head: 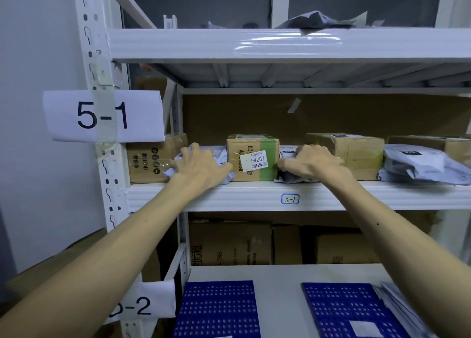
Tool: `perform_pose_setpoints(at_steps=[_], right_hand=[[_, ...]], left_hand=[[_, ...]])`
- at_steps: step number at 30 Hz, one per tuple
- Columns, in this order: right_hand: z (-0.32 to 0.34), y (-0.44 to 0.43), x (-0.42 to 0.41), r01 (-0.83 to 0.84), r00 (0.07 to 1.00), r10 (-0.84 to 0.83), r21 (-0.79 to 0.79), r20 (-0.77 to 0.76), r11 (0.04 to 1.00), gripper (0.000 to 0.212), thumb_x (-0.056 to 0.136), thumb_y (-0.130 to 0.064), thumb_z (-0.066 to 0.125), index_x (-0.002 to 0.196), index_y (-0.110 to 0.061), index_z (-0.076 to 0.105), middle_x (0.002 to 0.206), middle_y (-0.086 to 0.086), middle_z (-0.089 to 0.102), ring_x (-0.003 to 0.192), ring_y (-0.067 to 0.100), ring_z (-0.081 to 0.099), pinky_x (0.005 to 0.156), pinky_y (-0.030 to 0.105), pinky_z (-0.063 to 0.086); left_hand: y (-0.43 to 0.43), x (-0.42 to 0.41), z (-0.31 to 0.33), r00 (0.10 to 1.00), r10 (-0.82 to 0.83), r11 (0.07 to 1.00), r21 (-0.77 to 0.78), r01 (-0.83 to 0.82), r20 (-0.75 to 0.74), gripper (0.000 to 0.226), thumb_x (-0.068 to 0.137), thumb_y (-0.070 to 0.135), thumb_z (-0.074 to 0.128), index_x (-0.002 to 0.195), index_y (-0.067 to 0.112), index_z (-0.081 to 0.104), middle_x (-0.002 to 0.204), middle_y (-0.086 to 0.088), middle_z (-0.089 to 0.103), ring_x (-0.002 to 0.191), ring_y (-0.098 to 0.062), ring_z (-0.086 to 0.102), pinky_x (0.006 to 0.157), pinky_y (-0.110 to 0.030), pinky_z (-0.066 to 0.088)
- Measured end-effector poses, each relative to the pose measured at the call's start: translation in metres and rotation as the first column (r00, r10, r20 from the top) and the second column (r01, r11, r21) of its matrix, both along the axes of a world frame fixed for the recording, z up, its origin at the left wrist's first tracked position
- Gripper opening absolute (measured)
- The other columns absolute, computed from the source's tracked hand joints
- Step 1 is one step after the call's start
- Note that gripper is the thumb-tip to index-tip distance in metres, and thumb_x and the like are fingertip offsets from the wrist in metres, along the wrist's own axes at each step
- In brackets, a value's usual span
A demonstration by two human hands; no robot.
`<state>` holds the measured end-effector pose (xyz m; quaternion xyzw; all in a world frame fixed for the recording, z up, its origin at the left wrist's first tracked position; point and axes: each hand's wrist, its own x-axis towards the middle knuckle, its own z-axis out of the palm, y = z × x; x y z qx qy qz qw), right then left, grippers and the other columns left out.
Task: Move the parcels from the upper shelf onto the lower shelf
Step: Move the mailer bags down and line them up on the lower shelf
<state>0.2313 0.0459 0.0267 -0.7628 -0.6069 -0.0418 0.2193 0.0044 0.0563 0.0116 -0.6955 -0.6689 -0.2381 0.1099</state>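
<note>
On the upper shelf (254, 195), left grip (198, 165) and right grip (312, 163) spread flat on grey bags beside box (252, 158)

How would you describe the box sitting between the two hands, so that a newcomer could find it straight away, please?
Find the shelf whose front edge carries a small handwritten 5-1 tag. Along it, the box stands between the left hand and right hand. Unlike the plain brown cartons beside it, it has a green stripe and a white sticker reading 4207.

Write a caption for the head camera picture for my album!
Left hand and right hand rest on grey mailer bags beside the green-striped carton on shelf 5-1.
</note>
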Motion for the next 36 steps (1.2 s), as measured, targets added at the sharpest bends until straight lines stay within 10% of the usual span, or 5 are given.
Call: perform_pose_setpoints(at_steps=[5, 13, 25, 32, 36], right_hand=[[0.013, -0.002, -0.004, -0.031, 0.997, 0.031, 0.008, -0.074, 0.999, 0.059, 0.056, -0.067, 0.054, 0.081, -0.014, 0.062, 0.089, 0.007, 0.061, 0.089, 0.032, 0.057, 0.086, 0.045, 0.05], [0.005, 0.008, -0.01, -0.03, 0.993, 0.078, 0.438, -0.091, 0.898, 0.04, 0.075, -0.051, 0.056, 0.058, -0.016, 0.046, 0.078, 0.012, 0.057, 0.08, 0.031, 0.049, 0.089, 0.059, 0.043], [0.008, 0.008, -0.002, -0.048, 0.984, 0.152, 0.673, -0.097, 0.738, 0.039, 0.077, -0.049, 0.057, 0.075, -0.01, 0.066, 0.068, 0.001, 0.052, 0.097, 0.026, 0.045, 0.084, 0.055, 0.044], [-0.01, -0.002, -0.002, 0.032, 0.999, -0.041, 0.202, 0.036, 0.979, 0.07, 0.073, -0.071, 0.047, 0.113, -0.015, 0.059, 0.12, 0.011, 0.056, 0.122, 0.032, 0.037, 0.091, 0.05, 0.039], [0.007, 0.001, 0.0, 0.008, 0.999, -0.003, -0.112, 0.045, 0.994, 0.068, 0.065, -0.069, 0.044, 0.104, -0.017, 0.063, 0.117, 0.01, 0.054, 0.121, 0.033, 0.036, 0.095, 0.05, 0.037]], left_hand=[[0.001, -0.003, -0.002, 0.999, -0.017, 0.996, 0.088, 0.014, 0.037, 0.058, 0.087, 0.054, 0.042, 0.124, 0.012, 0.058, 0.132, -0.015, 0.05, 0.127, -0.035, 0.037, 0.099, -0.054, 0.034], [0.002, -0.001, 0.01, 0.993, -0.081, 0.959, 0.278, 0.055, 0.083, 0.046, 0.091, 0.045, 0.04, 0.115, 0.011, 0.058, 0.126, -0.015, 0.055, 0.118, -0.035, 0.039, 0.097, -0.059, 0.034], [0.002, 0.01, 0.021, 0.983, -0.155, 0.902, 0.42, 0.1, 0.1, 0.041, 0.095, 0.044, 0.037, 0.121, 0.016, 0.054, 0.131, -0.011, 0.051, 0.121, -0.033, 0.036, 0.097, -0.06, 0.033], [-0.001, 0.018, 0.014, 0.985, -0.152, 0.919, 0.38, 0.109, 0.085, 0.041, 0.094, 0.046, 0.038, 0.116, 0.017, 0.057, 0.128, -0.009, 0.052, 0.118, -0.031, 0.038, 0.095, -0.054, 0.033], [-0.004, 0.017, 0.021, 0.979, -0.161, 0.933, 0.343, 0.11, 0.122, 0.045, 0.091, 0.049, 0.04, 0.121, 0.019, 0.057, 0.126, -0.01, 0.052, 0.12, -0.031, 0.039, 0.097, -0.054, 0.036]])
